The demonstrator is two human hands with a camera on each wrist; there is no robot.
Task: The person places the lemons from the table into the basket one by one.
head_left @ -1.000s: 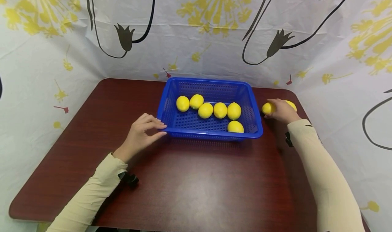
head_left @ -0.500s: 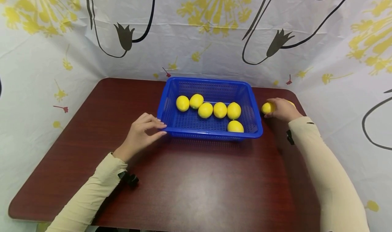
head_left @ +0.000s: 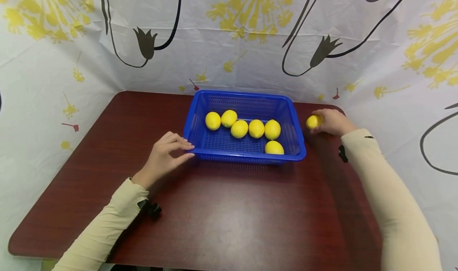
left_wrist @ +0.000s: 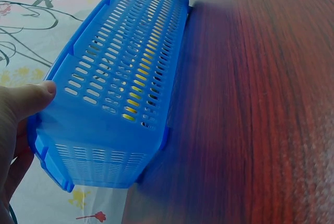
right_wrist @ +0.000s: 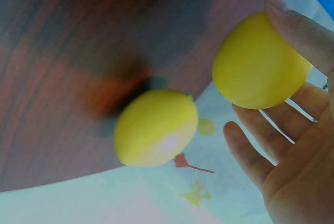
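At the right end of the table my right hand (head_left: 334, 122) grips a lemon (head_left: 314, 122) between thumb and fingers. The right wrist view shows that held lemon (right_wrist: 261, 62) off the table, with a second lemon (right_wrist: 156, 127) lying on the tabletop below it. My hand hides this second one in the head view. A blue perforated plastic basket (head_left: 247, 155) stands at the table's back middle, with several lemons (head_left: 239, 128) on its floor. My left hand (head_left: 166, 155) pinches the basket's near left corner, its thumb against the outer side of the rim in the left wrist view.
The dark red wooden table (head_left: 222, 211) has rounded corners. A white flower-printed sheet (head_left: 229, 64) hangs behind it and along both sides, close to the right arm.
My right hand has risen a little and gripped the lemon, which lifts slightly with it. The second lemon has gone out of sight behind the hand. The left hand and basket stay put.
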